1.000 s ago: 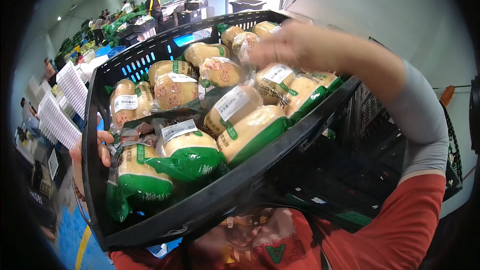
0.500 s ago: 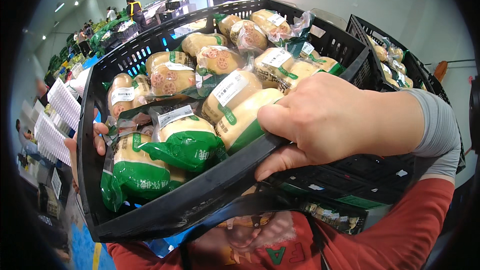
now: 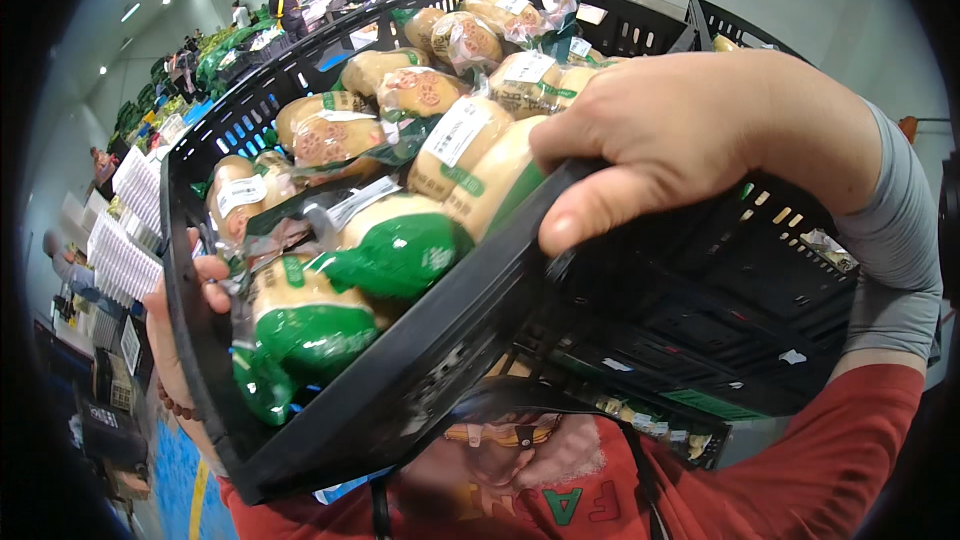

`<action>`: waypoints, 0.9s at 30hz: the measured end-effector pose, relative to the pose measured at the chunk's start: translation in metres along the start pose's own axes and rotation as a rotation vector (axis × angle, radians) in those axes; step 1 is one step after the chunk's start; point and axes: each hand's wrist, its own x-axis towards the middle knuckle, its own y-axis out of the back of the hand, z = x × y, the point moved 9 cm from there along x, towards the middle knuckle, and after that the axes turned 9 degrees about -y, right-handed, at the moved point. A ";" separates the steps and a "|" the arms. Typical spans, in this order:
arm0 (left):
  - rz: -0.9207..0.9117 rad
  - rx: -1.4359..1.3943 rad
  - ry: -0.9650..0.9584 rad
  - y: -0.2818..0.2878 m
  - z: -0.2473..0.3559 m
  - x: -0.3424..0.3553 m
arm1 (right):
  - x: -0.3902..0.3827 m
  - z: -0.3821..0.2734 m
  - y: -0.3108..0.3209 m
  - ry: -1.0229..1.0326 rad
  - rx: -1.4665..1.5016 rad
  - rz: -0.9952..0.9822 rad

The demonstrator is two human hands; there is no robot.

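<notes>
A black crate (image 3: 430, 370) full of packs is held between two hands, set off level, its near left corner lowest in view. Its long axis runs from the left fingers up and away to the right, past the right fingers. The left hand (image 3: 163, 335) is at the short end wall: the palm lies outside, and the left fingers (image 3: 212, 268) are curled in against the inner side. The right hand (image 3: 670, 130) clamps the near long rim, its fingers bent over the top and its thumb (image 3: 570, 225) pressed to the outer face.

Just inside the left fingers lie plump, pale packs; the nearest, the front pack (image 3: 315, 330), turns its green end toward the near rim. The labelled pack (image 3: 462, 135), just left of the right fingers, lies slantwise, roughly along the crate's length.

Left of the left fingers, room opens over blue floor (image 3: 175, 470) as far as white stacked trays (image 3: 125, 265). Right of and below the right thumb, dark stacked crates (image 3: 680, 300) fill the space closely. Beyond the right knuckles stands the corner of another crate (image 3: 722, 24). The red shirt (image 3: 790, 440) is near the long wall, below the right thumb.
</notes>
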 end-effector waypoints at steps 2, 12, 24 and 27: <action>-0.005 0.077 -0.097 -0.015 0.011 -0.007 | 0.000 0.002 0.006 0.074 -0.072 0.062; -0.145 -0.112 -0.090 -0.086 0.010 -0.035 | -0.052 -0.063 0.029 -0.006 0.219 0.304; -0.275 -0.246 -0.050 -0.041 0.002 -0.046 | -0.053 -0.159 -0.026 0.222 -0.128 0.556; 0.113 0.567 -0.692 0.047 0.025 -0.044 | -0.060 -0.165 -0.024 0.196 -0.063 0.779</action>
